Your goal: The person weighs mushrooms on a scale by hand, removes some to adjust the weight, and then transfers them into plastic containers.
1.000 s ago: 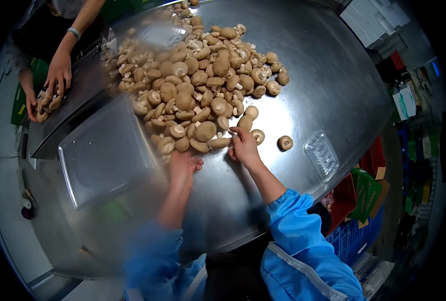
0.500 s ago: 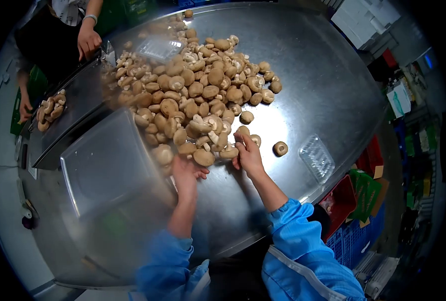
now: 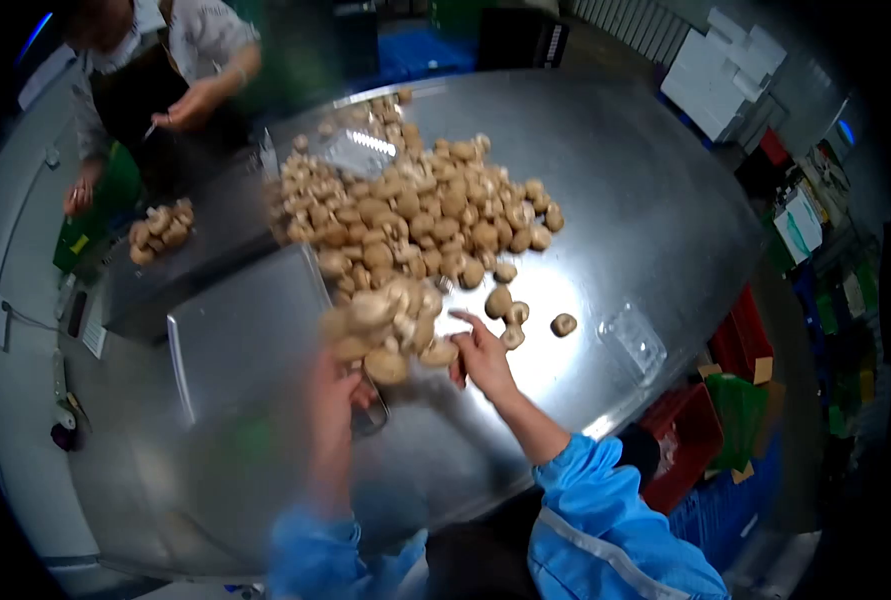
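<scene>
Currently gripping a clump of mushrooms (image 3: 390,322) by its near left side with left hand (image 3: 335,400), blurred; right hand (image 3: 483,362) half-curled at its right edge, firm contact hard to tell. Both hands above the steel tabletop (image 3: 645,190). Right of them, some loose mushrooms (image 3: 499,302) and a clear tray (image 3: 635,343); to the left, a flat rectangular pan (image 3: 250,325). Beyond, big mushroom pile (image 3: 430,205), then co-worker (image 3: 150,80) behind a smaller heap (image 3: 160,232).
</scene>
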Tool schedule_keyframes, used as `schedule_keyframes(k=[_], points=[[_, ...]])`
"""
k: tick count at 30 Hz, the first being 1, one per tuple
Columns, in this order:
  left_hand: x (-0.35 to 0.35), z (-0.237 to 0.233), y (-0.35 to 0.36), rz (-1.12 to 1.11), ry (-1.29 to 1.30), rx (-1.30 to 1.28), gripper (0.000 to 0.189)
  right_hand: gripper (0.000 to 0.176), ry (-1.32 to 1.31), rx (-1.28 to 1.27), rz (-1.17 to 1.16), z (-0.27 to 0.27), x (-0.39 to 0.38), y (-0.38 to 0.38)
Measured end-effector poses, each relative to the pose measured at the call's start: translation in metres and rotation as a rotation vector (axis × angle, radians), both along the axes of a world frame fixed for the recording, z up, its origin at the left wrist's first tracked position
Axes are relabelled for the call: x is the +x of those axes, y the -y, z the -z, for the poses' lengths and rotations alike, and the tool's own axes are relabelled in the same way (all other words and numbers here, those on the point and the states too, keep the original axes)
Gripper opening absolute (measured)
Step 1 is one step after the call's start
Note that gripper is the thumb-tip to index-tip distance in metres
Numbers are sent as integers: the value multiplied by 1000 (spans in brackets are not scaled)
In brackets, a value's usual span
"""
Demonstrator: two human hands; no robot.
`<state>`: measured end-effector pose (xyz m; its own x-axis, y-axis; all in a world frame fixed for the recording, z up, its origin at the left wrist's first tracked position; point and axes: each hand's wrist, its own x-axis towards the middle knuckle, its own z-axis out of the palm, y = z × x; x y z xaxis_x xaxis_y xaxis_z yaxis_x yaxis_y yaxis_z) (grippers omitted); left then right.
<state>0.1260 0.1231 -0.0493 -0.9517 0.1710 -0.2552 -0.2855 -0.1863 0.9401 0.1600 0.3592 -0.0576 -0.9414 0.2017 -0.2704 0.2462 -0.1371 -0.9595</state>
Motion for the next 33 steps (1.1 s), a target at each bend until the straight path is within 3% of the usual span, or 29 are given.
schedule_keyframes(k=[5, 7, 8, 11, 14, 16, 19, 21, 22, 24, 25, 27, 29, 33], points=[[-13, -11, 64, -92, -44, -120, 42, 36, -124, 145, -69, 6, -19, 57], [-31, 53, 117, -68, -324, -423, 39, 35, -326, 449, 1, 44, -35, 80], [-37, 59, 128, -75, -366, -493, 38, 39, -237, 368, -72, 17, -34, 87], [-42, 52, 150, -127, -364, -604, 35, 41, -427, 671, -57, 24, -43, 111], [-52, 58, 175, -115, -505, -891, 34, 44, -444, 687, -96, 25, -53, 135], [-54, 62, 190, -263, -294, -732, 33, 47, -467, 747, -110, 28, -55, 144], [-32, 13, 151, -331, -554, -937, 31, 50, -541, 792, -88, 38, -59, 151], [-45, 44, 186, -291, -426, -1005, 28, 54, -509, 760, -109, 40, -55, 151], [-31, 6, 174, -214, -445, -1017, 29, 53, -458, 708, -111, 42, -52, 151], [-29, -23, 159, -198, -448, -1254, 33, 50, -472, 623, -87, 37, -43, 141], [-31, -13, 163, -239, -427, -1485, 36, 46, -464, 627, -76, 30, -39, 136], [-38, -18, 159, -365, -594, -1318, 43, 44, -429, 590, -89, 29, -31, 128], [-48, -38, 144, -297, -820, -1213, 49, 38, -420, 561, -91, 17, -27, 127], [-66, -49, 131, -2, -870, -1164, 54, 35, -470, 612, -131, 12, -25, 125]])
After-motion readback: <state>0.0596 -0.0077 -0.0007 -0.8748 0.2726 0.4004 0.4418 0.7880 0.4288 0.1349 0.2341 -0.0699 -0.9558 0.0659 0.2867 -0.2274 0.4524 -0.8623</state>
